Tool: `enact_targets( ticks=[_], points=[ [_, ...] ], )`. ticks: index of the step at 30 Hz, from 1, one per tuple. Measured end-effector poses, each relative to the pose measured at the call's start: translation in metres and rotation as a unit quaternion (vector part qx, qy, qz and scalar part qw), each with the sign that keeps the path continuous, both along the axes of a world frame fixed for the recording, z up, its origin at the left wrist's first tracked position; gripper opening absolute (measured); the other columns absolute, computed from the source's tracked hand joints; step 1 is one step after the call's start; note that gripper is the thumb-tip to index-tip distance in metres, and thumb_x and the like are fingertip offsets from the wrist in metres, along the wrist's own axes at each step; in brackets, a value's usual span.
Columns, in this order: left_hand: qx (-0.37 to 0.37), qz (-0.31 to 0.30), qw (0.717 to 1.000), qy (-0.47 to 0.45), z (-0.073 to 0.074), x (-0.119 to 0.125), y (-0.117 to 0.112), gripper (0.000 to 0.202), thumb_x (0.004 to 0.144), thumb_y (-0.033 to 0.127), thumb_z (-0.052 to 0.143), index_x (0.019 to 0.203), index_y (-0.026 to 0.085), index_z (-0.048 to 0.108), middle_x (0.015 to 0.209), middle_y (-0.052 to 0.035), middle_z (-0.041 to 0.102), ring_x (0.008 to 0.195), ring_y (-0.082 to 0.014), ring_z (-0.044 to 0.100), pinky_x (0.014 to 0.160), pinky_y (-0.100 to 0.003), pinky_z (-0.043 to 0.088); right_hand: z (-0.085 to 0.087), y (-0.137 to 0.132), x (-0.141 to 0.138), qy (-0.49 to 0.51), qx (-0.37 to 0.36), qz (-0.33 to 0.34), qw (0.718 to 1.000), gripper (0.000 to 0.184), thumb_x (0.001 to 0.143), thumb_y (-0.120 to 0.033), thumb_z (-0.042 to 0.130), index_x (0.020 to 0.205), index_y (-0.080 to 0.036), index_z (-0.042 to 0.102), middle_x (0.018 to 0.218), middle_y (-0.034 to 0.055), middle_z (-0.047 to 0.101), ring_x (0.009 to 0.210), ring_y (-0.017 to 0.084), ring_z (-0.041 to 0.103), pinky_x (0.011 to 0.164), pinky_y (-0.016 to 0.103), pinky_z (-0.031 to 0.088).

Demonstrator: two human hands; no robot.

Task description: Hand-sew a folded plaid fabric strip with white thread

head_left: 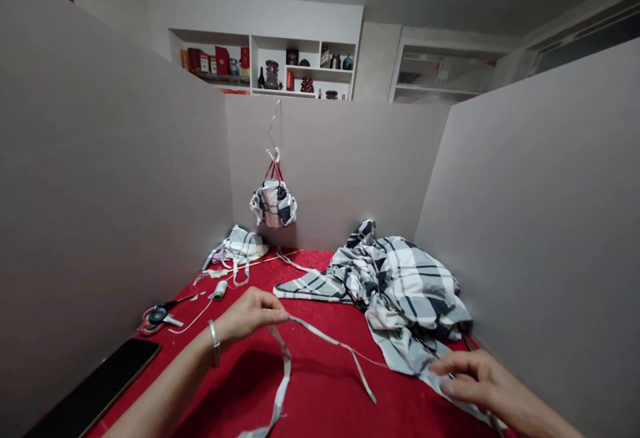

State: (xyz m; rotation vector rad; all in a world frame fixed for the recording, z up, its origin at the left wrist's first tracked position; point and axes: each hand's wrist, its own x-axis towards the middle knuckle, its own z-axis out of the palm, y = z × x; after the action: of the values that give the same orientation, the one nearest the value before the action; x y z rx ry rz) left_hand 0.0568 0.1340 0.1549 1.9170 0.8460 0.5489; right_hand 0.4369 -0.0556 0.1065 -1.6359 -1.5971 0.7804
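Note:
My left hand [260, 315], a silver bangle at its wrist, pinches a narrow light grey fabric strip [320, 335]. One end of the strip droops to the right, and another length [284, 371] hangs down toward the front edge. From the strip a fine thread [370, 359] runs toward my right hand [467, 375]. My right hand's thumb and index finger are nearly together at the right; what lies between them is too small to make out. Behind and beneath it is a heap of black, white and grey plaid cloth [410, 278], with dark metal rods or blades partly hidden in it.
Red cloth [330, 398] covers the table between grey partitions. On the left lie a black phone [95, 391], red-handled scissors [153, 319], a thread spool [220, 289], a thin stick and plaid scraps [245, 243]. A plaid bundle [273, 203] hangs from a hook.

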Motion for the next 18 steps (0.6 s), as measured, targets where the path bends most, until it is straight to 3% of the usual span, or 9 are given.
enact_targets(
  ticks=[2,4,7,10,13,15,18],
  points=[
    [0.013,-0.026,1.0,0.011,0.003,0.006,0.002,0.025,0.068,0.036,0.066,0.065,0.011,0.068,0.052,0.003,0.051,0.051,-0.0081,0.037,0.05,-0.02,0.027,0.006,-0.004,0.011,-0.025,-0.038,-0.023,0.999,0.05,0.057,-0.026,0.069,0.106,-0.019,0.067,0.082,0.0055,0.069,0.073,0.024,0.063,0.059,0.026,0.049],
    [0.013,-0.045,0.999,0.016,0.008,0.012,0.0,0.024,0.067,0.034,0.066,0.066,0.01,0.069,0.053,0.0024,0.052,0.052,-0.0086,0.039,0.051,-0.02,0.029,0.014,-0.007,0.015,-0.061,-0.037,-0.078,0.994,0.067,0.049,-0.023,0.07,0.115,-0.019,0.062,0.102,0.01,0.066,0.093,0.031,0.059,0.074,0.03,0.048],
    [0.013,-0.061,0.998,0.006,0.019,0.021,-0.007,0.022,0.067,0.033,0.067,0.066,0.011,0.07,0.055,0.001,0.055,0.054,-0.0094,0.042,0.053,-0.02,0.032,0.025,-0.003,0.0,-0.032,0.028,-0.137,0.99,0.057,0.057,-0.037,0.068,0.111,-0.021,0.062,0.101,0.0104,0.065,0.095,0.03,0.058,0.074,0.03,0.047],
    [0.011,-0.074,0.997,-0.005,0.031,0.028,-0.016,0.022,0.067,0.032,0.067,0.066,0.011,0.07,0.056,0.0006,0.056,0.055,-0.0096,0.042,0.053,-0.02,0.032,0.025,0.015,-0.039,0.02,0.077,-0.189,0.979,0.029,0.067,-0.045,0.062,0.08,-0.018,0.065,0.071,0.0032,0.06,0.067,0.02,0.056,0.058,0.026,0.042],
    [0.019,-0.092,0.996,0.001,0.041,0.031,-0.023,0.022,0.068,0.033,0.067,0.069,0.012,0.071,0.057,0.0005,0.057,0.055,-0.0097,0.043,0.053,-0.02,0.032,0.013,0.041,-0.082,0.105,0.044,-0.088,0.99,0.023,0.067,-0.039,0.06,0.07,-0.016,0.063,0.054,-0.0036,0.046,0.051,0.012,0.039,0.05,0.023,0.03],
    [0.032,-0.102,0.994,0.01,0.046,0.03,-0.027,0.022,0.069,0.033,0.067,0.071,0.012,0.072,0.058,0.0003,0.058,0.056,-0.0098,0.043,0.053,-0.019,0.032,0.004,0.059,-0.103,0.132,0.007,-0.031,0.991,0.024,0.06,-0.029,0.065,0.079,-0.015,0.068,0.054,-0.0053,0.044,0.05,0.01,0.036,0.049,0.022,0.028],
    [0.044,-0.115,0.992,0.016,0.051,0.027,-0.031,0.023,0.07,0.034,0.068,0.072,0.012,0.072,0.058,0.0002,0.058,0.056,-0.0095,0.043,0.053,-0.019,0.033,-0.005,0.081,-0.12,0.167,-0.067,0.061,0.982,0.041,0.052,-0.017,0.068,0.093,-0.014,0.069,0.046,-0.0102,0.033,0.043,0.006,0.026,0.043,0.019,0.021]
  ],
)
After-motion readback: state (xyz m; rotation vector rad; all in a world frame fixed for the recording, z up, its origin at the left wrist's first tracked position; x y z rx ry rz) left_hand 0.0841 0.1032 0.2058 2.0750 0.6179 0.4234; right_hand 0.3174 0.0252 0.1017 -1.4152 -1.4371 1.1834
